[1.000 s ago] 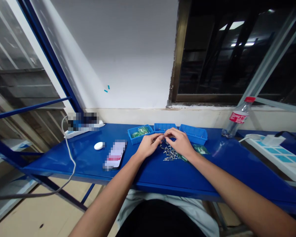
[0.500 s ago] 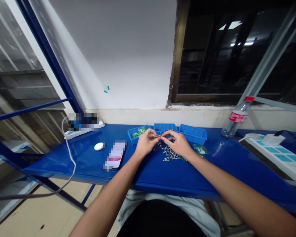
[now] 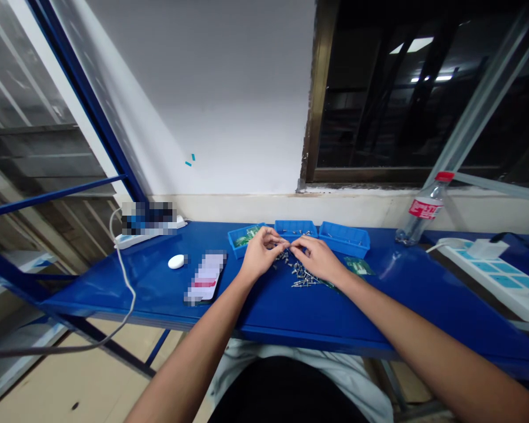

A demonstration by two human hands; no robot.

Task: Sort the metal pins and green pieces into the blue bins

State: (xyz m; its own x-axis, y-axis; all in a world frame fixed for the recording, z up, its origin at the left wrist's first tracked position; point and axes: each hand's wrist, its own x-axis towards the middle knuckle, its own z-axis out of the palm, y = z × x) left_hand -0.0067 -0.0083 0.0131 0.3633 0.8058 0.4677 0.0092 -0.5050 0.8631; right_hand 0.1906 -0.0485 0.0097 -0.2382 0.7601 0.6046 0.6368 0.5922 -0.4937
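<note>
My left hand (image 3: 261,254) and my right hand (image 3: 316,256) meet over the blue table, fingertips almost touching. Each is closed in a pinch; whatever lies between the fingertips is too small to name. Just below them is a loose pile of small silver metal pieces with thin shanks, like blind rivets (image 3: 305,276), partly covered by my right hand. Behind my fingers stand a left blue bin (image 3: 234,245) with green-printed plastic bags in it, a middle blue bin (image 3: 294,225) with some small metal pieces, and a right blue bin (image 3: 350,238) with a few small pieces.
A green-printed plastic bag (image 3: 358,266) lies right of the pile. On the left are a phone (image 3: 207,276), a white oval object (image 3: 176,262) and a power strip (image 3: 132,237) with its cable. A bottle (image 3: 423,211) and another power strip (image 3: 502,276) stand on the right.
My right hand's fingers have drawn in and lowered slightly, closing the gap between thumb and forefinger. My left hand has hardly moved.
</note>
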